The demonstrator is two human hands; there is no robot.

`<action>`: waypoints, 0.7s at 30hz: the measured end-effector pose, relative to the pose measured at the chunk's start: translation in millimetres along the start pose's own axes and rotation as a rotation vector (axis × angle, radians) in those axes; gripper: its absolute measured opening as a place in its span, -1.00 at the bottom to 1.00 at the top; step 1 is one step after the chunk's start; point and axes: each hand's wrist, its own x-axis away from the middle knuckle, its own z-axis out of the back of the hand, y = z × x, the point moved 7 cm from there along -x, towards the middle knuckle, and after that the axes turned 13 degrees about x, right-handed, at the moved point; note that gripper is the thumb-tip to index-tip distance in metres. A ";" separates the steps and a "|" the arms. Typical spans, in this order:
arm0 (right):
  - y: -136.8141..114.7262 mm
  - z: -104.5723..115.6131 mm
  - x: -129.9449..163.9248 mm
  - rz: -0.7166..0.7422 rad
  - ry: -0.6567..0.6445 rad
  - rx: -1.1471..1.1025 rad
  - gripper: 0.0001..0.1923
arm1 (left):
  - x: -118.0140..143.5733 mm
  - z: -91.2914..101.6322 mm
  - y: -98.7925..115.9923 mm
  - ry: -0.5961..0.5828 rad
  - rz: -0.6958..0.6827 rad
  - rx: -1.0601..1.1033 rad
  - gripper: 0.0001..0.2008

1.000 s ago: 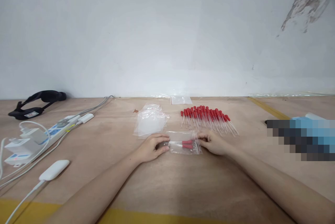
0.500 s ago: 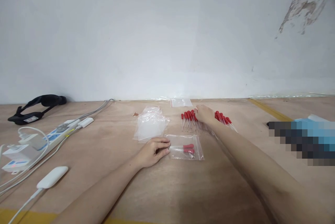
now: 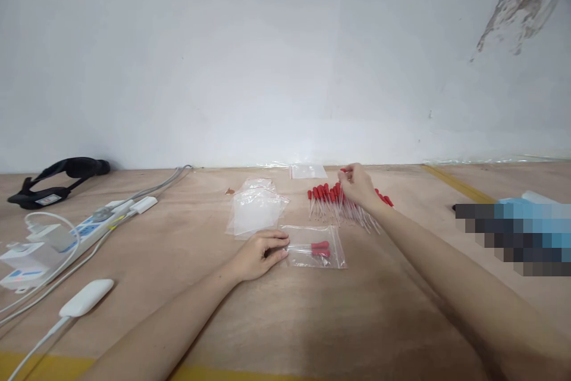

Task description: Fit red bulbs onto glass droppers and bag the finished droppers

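Note:
On the wooden table lies a clear zip bag [image 3: 297, 261] holding two droppers [image 3: 320, 248] with red rubber bulbs, their bulbs toward the zip end at the right. My left hand [image 3: 263, 255] has its fingers and thumb closed on the bag's left edge. Behind the bag spreads a pile of red-bulbed droppers [image 3: 328, 194], thin clear stems pointing toward me. Above that pile, my right hand [image 3: 357, 183] pinches a dropper [image 3: 343, 171] by its red bulb; its stem is mostly hidden.
A stack of clear zip bags [image 3: 254, 214] lies behind my left hand, and another bag [image 3: 307, 172] rests by the wall. On the left are a power strip [image 3: 91, 227] with cables, a white adapter [image 3: 87, 298] and a black strap [image 3: 57, 182]. Blue material [image 3: 517, 208] lies far right.
My right hand has lifted slightly up from the pile, and a red bulb now shows between its fingers. My left hand stays at the bag. The view has shifted a little.

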 end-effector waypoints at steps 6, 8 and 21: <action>52.8 6.0 75.9 -0.235 0.086 -0.706 -0.67 | -2.2 -0.8 1.7 0.017 -0.035 -0.049 -0.72; 65.4 -6.7 93.8 -0.395 0.057 -0.839 -0.70 | -3.1 -0.5 3.8 0.033 -0.063 -0.077 -0.74; 30.8 -29.3 116.2 -0.200 -0.392 -0.714 -0.76 | -5.1 -2.6 5.2 0.010 -0.063 -0.127 -0.67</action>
